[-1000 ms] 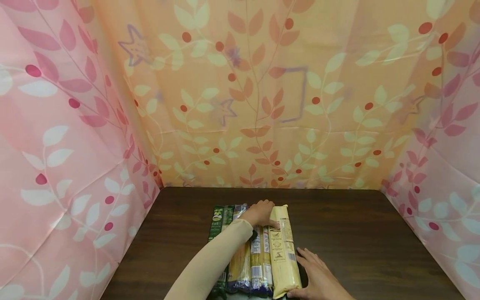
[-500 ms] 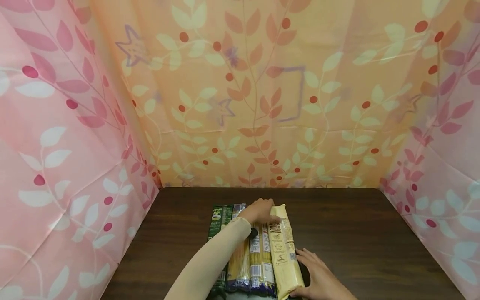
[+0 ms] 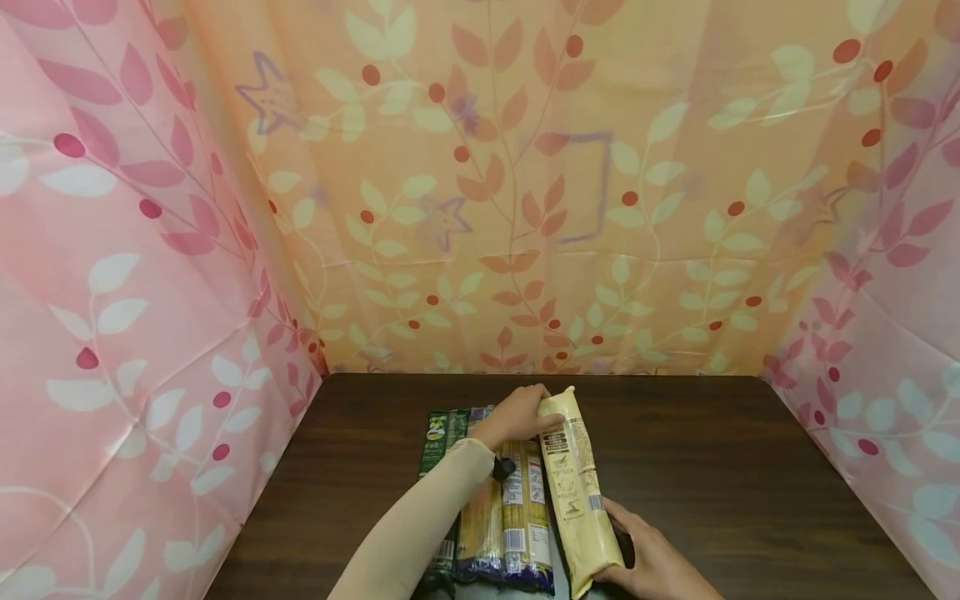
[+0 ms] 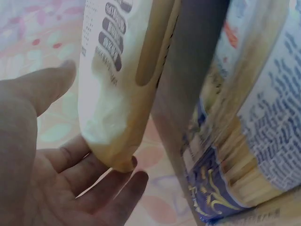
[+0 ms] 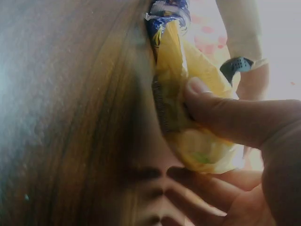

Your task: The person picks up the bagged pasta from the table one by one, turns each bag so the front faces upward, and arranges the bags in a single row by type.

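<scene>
A long cream-yellow noodle packet [image 3: 577, 517] slants at the right end of a row of packets, held by both hands. My left hand [image 3: 513, 417] grips its far end; in the left wrist view its fingers curl round the tip of the packet [image 4: 115, 117]. At the near end my right hand [image 3: 652, 558] holds it, thumb pressed on the wrapper [image 5: 176, 99] and fingers beneath. Left of it lie clear spaghetti packs [image 3: 527, 517] with purple ends. A gap shows between them and the yellow packet.
Dark green packets [image 3: 433, 450] lie at the row's left end, partly hidden by the left forearm [image 3: 420, 521]. A grey surface [image 3: 480, 592] shows beneath the packs. The brown wooden table [image 3: 720, 467] is enclosed by leaf-patterned curtains [image 3: 525, 208].
The yellow packet has shifted right and tilted away from the spaghetti packs, its far end rising in view. Both hands have moved with it, opening a gap at its left side.
</scene>
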A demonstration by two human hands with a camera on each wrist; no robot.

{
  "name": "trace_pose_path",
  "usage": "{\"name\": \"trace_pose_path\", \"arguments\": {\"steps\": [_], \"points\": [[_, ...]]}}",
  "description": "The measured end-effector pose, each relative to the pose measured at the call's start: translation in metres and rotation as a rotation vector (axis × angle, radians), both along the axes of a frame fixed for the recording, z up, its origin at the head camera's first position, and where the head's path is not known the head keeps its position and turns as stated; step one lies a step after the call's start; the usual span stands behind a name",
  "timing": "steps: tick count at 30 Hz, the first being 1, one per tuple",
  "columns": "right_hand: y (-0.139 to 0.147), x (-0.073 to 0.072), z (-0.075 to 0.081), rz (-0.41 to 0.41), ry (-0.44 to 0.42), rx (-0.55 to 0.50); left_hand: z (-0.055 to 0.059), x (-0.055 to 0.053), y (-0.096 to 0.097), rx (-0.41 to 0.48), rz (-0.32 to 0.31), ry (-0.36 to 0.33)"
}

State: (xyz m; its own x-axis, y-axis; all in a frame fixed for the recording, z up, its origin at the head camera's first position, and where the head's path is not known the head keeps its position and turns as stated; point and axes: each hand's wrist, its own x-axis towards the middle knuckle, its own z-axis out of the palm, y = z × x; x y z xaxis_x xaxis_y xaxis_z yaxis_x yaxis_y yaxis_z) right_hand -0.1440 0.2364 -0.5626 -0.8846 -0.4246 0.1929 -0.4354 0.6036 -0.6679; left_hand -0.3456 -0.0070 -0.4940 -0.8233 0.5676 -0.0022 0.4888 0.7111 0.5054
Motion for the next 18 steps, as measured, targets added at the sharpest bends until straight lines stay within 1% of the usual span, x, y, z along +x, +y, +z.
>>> {"name": "trace_pose_path", "arguments": {"steps": [2,4,6,11,12,13,16,17,18], "points": [[0.001,-0.001,0.002,0.024,-0.002,-0.028,0.003,0.002,-0.003,0.038,0.016,0.002],[0.002,-0.002,0.003,0.069,-0.016,-0.073,0.004,0.003,-0.006,0.070,0.029,0.002],[0.002,-0.003,0.003,0.121,-0.018,-0.137,0.003,0.005,-0.010,0.103,0.041,-0.014],[-0.002,-0.004,0.000,0.232,0.013,-0.291,0.000,0.008,-0.021,0.195,0.075,-0.066],[-0.003,-0.004,0.001,0.251,0.001,-0.314,0.000,0.009,-0.023,0.202,0.083,-0.070],[-0.004,-0.004,0.001,0.264,0.014,-0.323,0.000,0.009,-0.024,0.202,0.093,-0.071],[-0.007,-0.005,0.003,0.309,0.009,-0.362,0.000,0.011,-0.027,0.177,0.126,-0.060],[-0.009,-0.005,0.004,0.318,0.016,-0.364,-0.001,0.011,-0.027,0.170,0.140,-0.057],[-0.010,-0.005,0.004,0.315,0.045,-0.353,-0.001,0.012,-0.027,0.173,0.153,-0.060]]}}
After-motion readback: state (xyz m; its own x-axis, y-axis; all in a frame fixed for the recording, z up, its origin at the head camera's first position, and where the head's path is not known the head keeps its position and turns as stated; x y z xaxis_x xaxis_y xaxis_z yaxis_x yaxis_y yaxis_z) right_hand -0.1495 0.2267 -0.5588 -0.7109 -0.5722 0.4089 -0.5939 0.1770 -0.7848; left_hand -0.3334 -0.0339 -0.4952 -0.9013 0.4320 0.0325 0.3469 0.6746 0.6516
